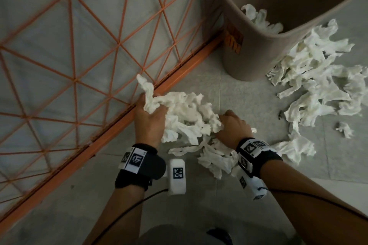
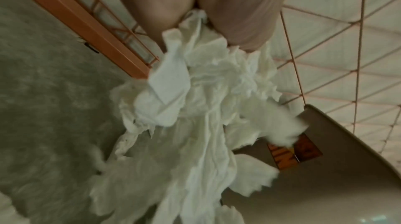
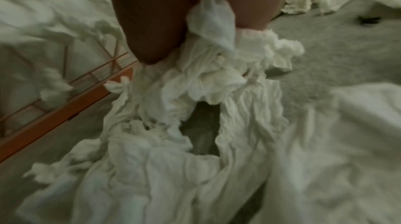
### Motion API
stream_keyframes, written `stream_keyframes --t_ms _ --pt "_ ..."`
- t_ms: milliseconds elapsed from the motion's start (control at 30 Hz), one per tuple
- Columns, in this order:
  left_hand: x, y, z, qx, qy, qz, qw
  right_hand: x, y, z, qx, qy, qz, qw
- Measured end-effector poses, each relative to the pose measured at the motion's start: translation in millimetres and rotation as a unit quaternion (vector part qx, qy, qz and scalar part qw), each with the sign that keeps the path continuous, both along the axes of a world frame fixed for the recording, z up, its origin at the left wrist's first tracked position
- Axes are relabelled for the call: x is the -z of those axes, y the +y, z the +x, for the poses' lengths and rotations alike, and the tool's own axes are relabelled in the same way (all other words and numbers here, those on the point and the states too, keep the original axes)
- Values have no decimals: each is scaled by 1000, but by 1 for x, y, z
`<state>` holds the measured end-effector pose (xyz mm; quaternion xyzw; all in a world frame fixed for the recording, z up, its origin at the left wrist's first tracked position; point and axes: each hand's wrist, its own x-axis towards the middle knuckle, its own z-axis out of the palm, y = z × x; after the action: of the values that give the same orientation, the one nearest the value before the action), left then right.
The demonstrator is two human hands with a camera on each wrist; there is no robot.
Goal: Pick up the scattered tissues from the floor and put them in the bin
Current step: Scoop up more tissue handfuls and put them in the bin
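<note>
Between both grips: tissue wad [image 1: 187, 113]; left hand [image 1: 148, 120], right hand [image 1: 232, 127] clamped on it, short of bin [image 1: 256, 49].

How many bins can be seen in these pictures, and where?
1. The bin stands on the floor at the upper right of the head view, beside the orange frame, with some tissues inside.

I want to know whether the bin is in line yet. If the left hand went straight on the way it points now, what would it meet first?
Probably not the bin. The left hand, gripping the tissue bundle, points at the orange grid panel, so it would likely meet that first, though depth is unclear.
</note>
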<state>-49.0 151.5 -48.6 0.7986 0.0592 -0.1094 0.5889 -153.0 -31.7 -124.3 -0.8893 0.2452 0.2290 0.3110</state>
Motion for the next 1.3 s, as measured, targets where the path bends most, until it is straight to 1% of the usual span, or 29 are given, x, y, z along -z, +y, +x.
stream_keyframes --t_ms 67,133,167,233,267,300,333,367,400,433,467,500,567,633,700,733,800,833,900,966,1033,1066,1133,1200,1233,1266,1300 --pt "0 4 0 -11 -22 8 1000 0 -6 -3 49 -27 3 998" --pt "0 6 -4 -32 -18 31 999 -2 -12 -4 107 -43 31 993" --pt "0 5 -9 -11 -18 37 999 -4 -16 -4 138 -55 55 987" --pt "10 1 -23 97 -6 61 993 -7 -23 -3 189 -78 88 975" --pt "20 0 -30 163 0 108 981 -8 -26 -2 203 -83 90 972" --pt "33 -1 -38 230 0 175 957 -10 -29 -2 212 -85 92 969" --pt "47 -1 -45 293 9 245 924 -12 -30 -2 228 -82 98 965" --pt "61 -1 -52 335 29 305 891 -13 -32 -2 247 -75 107 960" --pt "73 -2 -58 353 44 353 865 -12 -34 -3 268 -65 113 954" --pt "82 -1 -62 352 46 386 852 -11 -35 -5 283 -56 113 951" --pt "89 0 -65 344 35 403 847 -7 -36 -6 294 -50 109 948" --pt "94 2 -66 334 14 405 851 -4 -37 -8 303 -47 103 946" --pt "98 3 -65 319 -27 381 867 -1 -39 -10 312 -51 89 945" --pt "97 4 -65 311 -42 356 880 -3 -40 -12 309 -65 86 945" --pt "90 2 -66 310 -54 318 895 -8 -41 -15 284 -94 82 951" --pt "86 -1 -67 308 -72 299 900 -9 -42 -17 269 -111 78 953" --pt "79 -10 -69 309 -121 270 904 -10 -45 -23 249 -110 74 959" --pt "75 -15 -70 316 -151 262 899 -11 -47 -26 250 -96 77 960" --pt "71 -28 -71 347 -187 276 876 -13 -49 -31 265 -79 78 958" --pt "73 -39 -73 402 -184 311 842 -11 -48 -36 265 -69 68 959" --pt "80 -46 -79 450 -162 334 812 -5 -44 -44 222 -37 59 973" --pt "84 -48 -81 460 -145 343 806 -3 -41 -47 189 -20 58 980" --pt "93 -49 -82 456 -115 358 807 4 -37 -55 123 1 39 992" --pt "99 -51 -77 448 -111 375 804 11 -35 -60 72 2 5 997" --pt "99 -53 -74 445 -112 373 806 13 -35 -62 60 -2 -8 998" --pt "98 -56 -70 435 -108 361 818 15 -35 -62 58 -11 -15 998" --pt "96 -58 -67 416 -105 346 835 16 -35 -62 63 -21 -16 998"
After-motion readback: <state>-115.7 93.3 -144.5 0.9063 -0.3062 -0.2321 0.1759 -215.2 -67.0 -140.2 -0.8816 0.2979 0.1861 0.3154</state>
